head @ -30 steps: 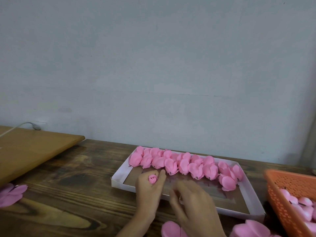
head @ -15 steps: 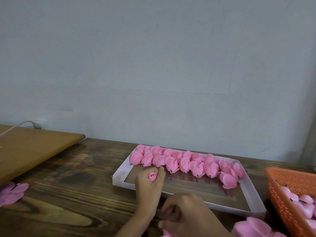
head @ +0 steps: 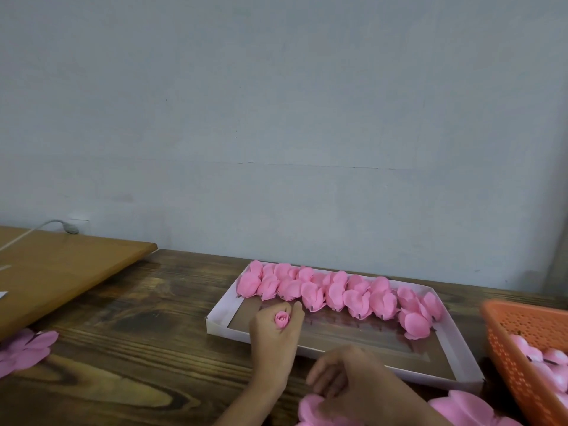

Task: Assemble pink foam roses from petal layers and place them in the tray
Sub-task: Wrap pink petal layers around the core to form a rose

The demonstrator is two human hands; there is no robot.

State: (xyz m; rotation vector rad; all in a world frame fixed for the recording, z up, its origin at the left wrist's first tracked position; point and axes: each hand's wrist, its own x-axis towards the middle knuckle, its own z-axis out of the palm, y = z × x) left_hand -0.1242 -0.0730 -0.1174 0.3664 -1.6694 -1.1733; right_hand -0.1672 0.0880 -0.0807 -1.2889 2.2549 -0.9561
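My left hand (head: 273,342) holds a small pink rosebud core (head: 282,319) upright between its fingertips, just over the front left edge of the white tray (head: 461,352). Several finished pink foam roses (head: 338,293) lie in a row along the tray's far side. My right hand (head: 347,379) is low in front of the tray, its curled fingers pinching a flat pink petal layer (head: 310,408) on the table. Another petal layer (head: 461,407) lies to the right of it.
An orange perforated basket (head: 522,330) with pink foam pieces stands at the right. Loose pink petal layers (head: 24,348) lie at the left edge. A lighter wooden board (head: 61,269) with a white cable sits at the back left. A grey wall rises behind the table.
My right hand has dropped from beside the left hand down to the table front and taken hold of a petal layer. My left hand has kept the rosebud almost still.
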